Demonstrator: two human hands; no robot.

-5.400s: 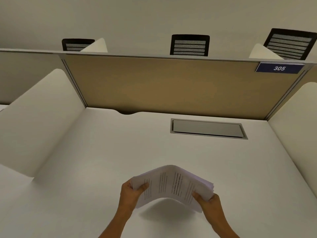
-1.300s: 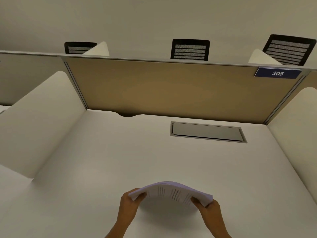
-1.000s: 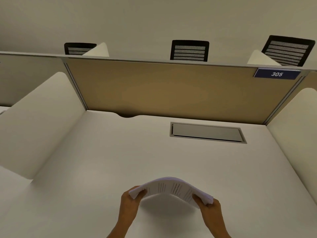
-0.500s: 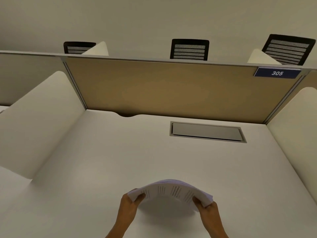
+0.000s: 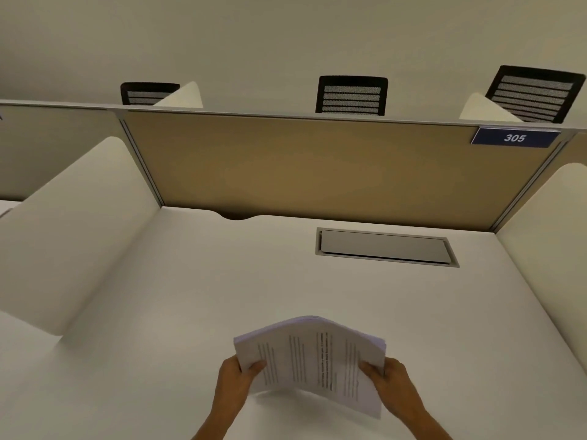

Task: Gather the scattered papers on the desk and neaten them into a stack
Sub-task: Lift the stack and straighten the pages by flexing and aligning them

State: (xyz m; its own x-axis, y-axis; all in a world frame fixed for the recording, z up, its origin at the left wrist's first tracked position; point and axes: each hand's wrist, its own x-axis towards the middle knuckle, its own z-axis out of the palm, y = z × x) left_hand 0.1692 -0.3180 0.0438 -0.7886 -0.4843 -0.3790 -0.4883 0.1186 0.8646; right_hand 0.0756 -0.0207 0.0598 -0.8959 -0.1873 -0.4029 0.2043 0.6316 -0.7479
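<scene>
Left hand [image 5: 236, 381] clamped on the left edge of the stack of papers [image 5: 314, 357], thumb on the printed top sheet, other fingers hidden beneath. Right hand [image 5: 392, 384] likewise gripping the right edge, thumb lying over the top page. Stack held between both hands above the near edge of the white counter [image 5: 197, 306], bowed upward in the middle like an arch, with lines of text visible on the upper sheet and the sheet edges roughly aligned at the far right corner. Shadow cast on the counter just under the near edge of the stack; whether any part touches the surface, impossible to tell. Closed grey cable hatch [image 5: 386, 247] set flush toward the far right of the counter, well apart from the stack. Tan partition panel [image 5: 317, 166] along the far edge, with a blue plate reading 305 [image 5: 514, 138] at its upper right corner. White side dividers [image 5: 73, 223] flanking left and right. Three black mesh chair backs [image 5: 351, 95] beyond the partition.
</scene>
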